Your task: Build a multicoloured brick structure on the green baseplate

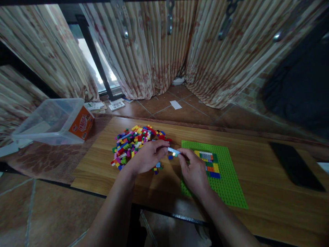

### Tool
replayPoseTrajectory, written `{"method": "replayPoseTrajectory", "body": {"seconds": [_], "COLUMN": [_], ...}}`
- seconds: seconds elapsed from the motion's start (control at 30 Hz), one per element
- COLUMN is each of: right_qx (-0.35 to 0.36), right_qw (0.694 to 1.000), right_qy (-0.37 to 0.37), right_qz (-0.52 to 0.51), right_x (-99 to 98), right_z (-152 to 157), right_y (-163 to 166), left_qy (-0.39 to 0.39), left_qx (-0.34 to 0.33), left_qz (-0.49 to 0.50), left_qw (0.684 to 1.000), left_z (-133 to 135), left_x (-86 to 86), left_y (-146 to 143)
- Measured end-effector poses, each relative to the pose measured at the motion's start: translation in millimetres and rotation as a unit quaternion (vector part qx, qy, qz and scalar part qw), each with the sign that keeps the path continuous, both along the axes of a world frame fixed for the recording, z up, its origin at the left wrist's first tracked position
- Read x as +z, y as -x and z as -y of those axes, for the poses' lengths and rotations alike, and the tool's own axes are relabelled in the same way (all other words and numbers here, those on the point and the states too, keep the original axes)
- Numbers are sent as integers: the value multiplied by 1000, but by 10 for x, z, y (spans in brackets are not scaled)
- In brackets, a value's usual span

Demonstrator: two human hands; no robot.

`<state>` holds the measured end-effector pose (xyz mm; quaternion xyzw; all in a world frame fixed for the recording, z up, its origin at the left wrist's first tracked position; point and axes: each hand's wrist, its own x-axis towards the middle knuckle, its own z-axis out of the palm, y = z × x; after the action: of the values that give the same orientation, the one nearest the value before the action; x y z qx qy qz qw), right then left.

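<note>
My left hand (149, 157) and my right hand (193, 169) meet above the wooden table (257, 171), both pinching a small light-blue brick (173, 151) between their fingertips. Left of the hands lies a pile of several small bricks (133, 142) in many colours. Under my right hand sits a green baseplate (228, 185) with a patch of yellow, grey, orange and blue bricks (211, 164) pressed onto it near its far left part.
A clear plastic tub (51, 120) with an orange label stands on the floor at the left. A black phone (295, 164) lies on the table at the right. Curtains hang behind, and papers lie on the tiled floor.
</note>
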<state>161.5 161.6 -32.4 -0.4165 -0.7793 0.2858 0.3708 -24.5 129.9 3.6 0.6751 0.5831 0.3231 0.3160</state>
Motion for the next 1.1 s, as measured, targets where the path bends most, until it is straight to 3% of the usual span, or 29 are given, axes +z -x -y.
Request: {"method": "replayPoseTrajectory", "body": {"seconds": [0.17, 0.33, 0.43, 0.8, 0.97, 1.1], "right_qx": [17, 8, -4, 7, 35, 12], "right_qw": [994, 950, 932, 957, 966, 981], "right_qy": [79, 214, 253, 210, 205, 164], "right_qz": [-77, -228, -259, -202, -156, -102], "right_x": [-3, -61, -94, -95, -129, -104], "right_z": [9, -3, -10, 5, 24, 25], "right_y": [15, 88, 116, 129, 125, 135], "left_qy": [13, 20, 26, 126, 130, 125], "left_qx": [-26, 0, 11, 122, 157, 162], "left_qz": [28, 52, 80, 262, 294, 275], "left_qw": [999, 998, 996, 949, 934, 940], "left_z": [-18, -38, -41, -51, -73, -78], "left_x": [-30, -31, -29, -37, -46, -27], "left_y": [-56, -134, -205, -295, -277, -255]}}
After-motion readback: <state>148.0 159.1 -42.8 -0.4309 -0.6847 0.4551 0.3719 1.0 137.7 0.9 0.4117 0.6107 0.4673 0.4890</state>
